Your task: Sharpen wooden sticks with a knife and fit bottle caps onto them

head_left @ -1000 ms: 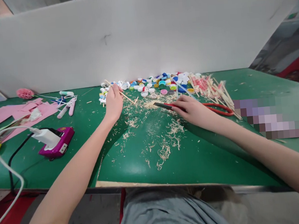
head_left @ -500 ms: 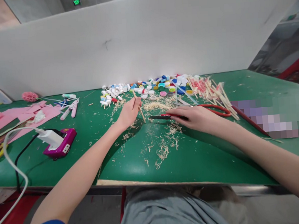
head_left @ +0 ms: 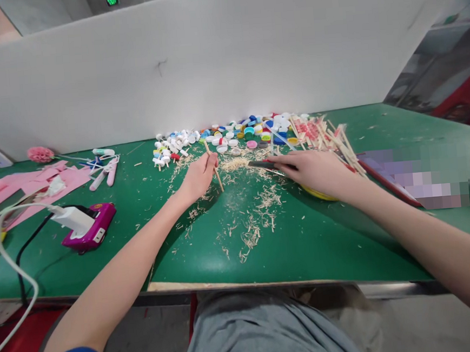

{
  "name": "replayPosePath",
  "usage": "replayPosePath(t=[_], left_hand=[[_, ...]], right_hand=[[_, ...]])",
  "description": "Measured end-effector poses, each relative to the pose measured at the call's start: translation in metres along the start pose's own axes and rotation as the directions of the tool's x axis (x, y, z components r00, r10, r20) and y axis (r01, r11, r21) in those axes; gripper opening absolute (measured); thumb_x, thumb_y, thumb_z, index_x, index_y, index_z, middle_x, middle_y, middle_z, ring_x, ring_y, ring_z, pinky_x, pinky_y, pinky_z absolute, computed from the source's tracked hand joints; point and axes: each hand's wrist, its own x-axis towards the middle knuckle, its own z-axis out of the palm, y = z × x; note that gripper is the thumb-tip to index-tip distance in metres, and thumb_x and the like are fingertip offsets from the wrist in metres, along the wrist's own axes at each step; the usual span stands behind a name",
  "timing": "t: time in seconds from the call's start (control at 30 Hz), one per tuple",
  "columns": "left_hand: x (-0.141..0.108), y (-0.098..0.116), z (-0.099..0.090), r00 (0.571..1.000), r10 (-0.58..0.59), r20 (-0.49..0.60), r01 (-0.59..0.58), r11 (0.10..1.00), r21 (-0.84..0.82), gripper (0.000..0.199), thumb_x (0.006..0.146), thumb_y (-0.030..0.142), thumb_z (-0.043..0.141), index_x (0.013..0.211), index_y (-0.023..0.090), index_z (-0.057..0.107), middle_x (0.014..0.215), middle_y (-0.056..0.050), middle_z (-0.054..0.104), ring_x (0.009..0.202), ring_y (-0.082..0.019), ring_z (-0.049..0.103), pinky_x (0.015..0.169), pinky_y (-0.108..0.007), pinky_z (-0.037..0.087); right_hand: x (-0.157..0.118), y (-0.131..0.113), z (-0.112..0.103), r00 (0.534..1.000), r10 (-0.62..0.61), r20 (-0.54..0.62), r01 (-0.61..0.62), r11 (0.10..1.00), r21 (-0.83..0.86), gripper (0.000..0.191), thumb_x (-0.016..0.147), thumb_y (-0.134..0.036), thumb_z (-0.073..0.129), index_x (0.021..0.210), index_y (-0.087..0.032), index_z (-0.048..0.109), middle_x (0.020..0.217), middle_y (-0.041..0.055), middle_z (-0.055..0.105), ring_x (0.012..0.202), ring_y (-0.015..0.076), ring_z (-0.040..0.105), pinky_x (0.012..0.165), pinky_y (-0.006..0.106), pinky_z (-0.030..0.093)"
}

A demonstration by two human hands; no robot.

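Green tabletop (head_left: 318, 251) runs back to a white partition (head_left: 210, 64). Positions are stated relative to the heap of pale shavings (head_left: 235, 164); loose scraps lie scattered from it toward the near edge.

Left hand (head_left: 200, 176): just left of the heap, thumb and fingers pinched around a thin wooden stick (head_left: 219, 181). The stick is tilted, its lower end in front of the heap and to its left; contact with the tabletop cannot be confirmed.

Right hand (head_left: 311, 171): right of the heap, fingers wrapped around a dark-bladed tool (head_left: 260, 164) whose tip points left, near the heap's right side and apart from the stick. The palm covers most of the handle. A yellow loop (head_left: 317, 192) shows beneath this hand; whether it belongs to the tool cannot be told.

Bottle caps (head_left: 250, 132) of mixed colours: behind the heap. Bundled sticks (head_left: 345, 146): to its right. Magenta power adapter (head_left: 105, 221), with a white charger (head_left: 73, 219) plugged in: well to its left.
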Motion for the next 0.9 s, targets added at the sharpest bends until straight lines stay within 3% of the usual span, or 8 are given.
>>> replayPosePath(t=[0.23,0.47,0.63,0.77,0.9], left_hand=[[0.001,-0.001,-0.001,1.0,0.01,-0.004,-0.01,1.0,0.012,0.05,0.095,0.063,0.03,0.076,0.02,0.048,0.068,-0.002,0.052,0.061,-0.012,0.048,0.06,-0.027,0.041],[0.001,-0.003,0.0,1.0,0.014,0.004,-0.014,1.0,0.017,0.05,0.096,0.062,0.028,0.078,0.02,0.048,0.071,-0.002,0.052,0.064,-0.013,0.048,0.063,-0.028,0.043],[0.002,-0.003,0.0,1.0,0.017,0.005,-0.017,1.0,0.023,0.049,0.096,0.061,0.028,0.078,0.02,0.048,0.072,-0.003,0.053,0.066,-0.013,0.05,0.066,-0.029,0.047],[0.002,-0.004,-0.001,1.0,0.021,0.005,-0.021,0.999,0.029,0.049,0.096,0.061,0.028,0.077,0.02,0.047,0.071,-0.003,0.053,0.065,-0.013,0.05,0.066,-0.029,0.047],[0.001,-0.003,-0.001,0.999,0.031,0.011,-0.031,0.999,0.04,0.049,0.097,0.06,0.026,0.077,0.021,0.047,0.069,-0.002,0.052,0.064,-0.013,0.049,0.064,-0.028,0.045]], right_hand=[[-0.001,0.0,-0.002,0.999,-0.034,-0.034,0.035,0.998,0.045,0.044,0.098,-0.047,0.036,0.127,-0.035,0.066,0.101,0.0033,0.073,0.076,0.0182,0.061,0.054,0.027,0.033],[0.005,-0.01,-0.002,0.972,0.024,-0.233,-0.015,0.999,0.04,0.05,0.102,-0.042,0.027,0.142,-0.028,0.053,0.1,0.0095,0.065,0.073,0.0172,0.055,0.052,0.028,0.02],[0.011,-0.005,-0.002,0.956,0.065,-0.286,-0.047,0.997,0.068,0.055,0.103,-0.042,0.023,0.147,-0.021,0.047,0.105,0.0147,0.063,0.076,0.021,0.056,0.054,0.03,0.028],[0.006,0.004,-0.005,0.975,-0.115,-0.192,0.14,0.983,0.122,0.049,0.101,-0.048,0.033,0.142,-0.028,0.052,0.106,0.0078,0.067,0.088,0.0204,0.061,0.066,0.031,0.044],[-0.002,-0.005,-0.004,0.928,-0.361,-0.095,0.371,0.92,0.126,0.043,0.101,-0.048,0.037,0.136,-0.033,0.058,0.103,0.0029,0.066,0.075,0.0107,0.058,0.065,0.024,0.044]])
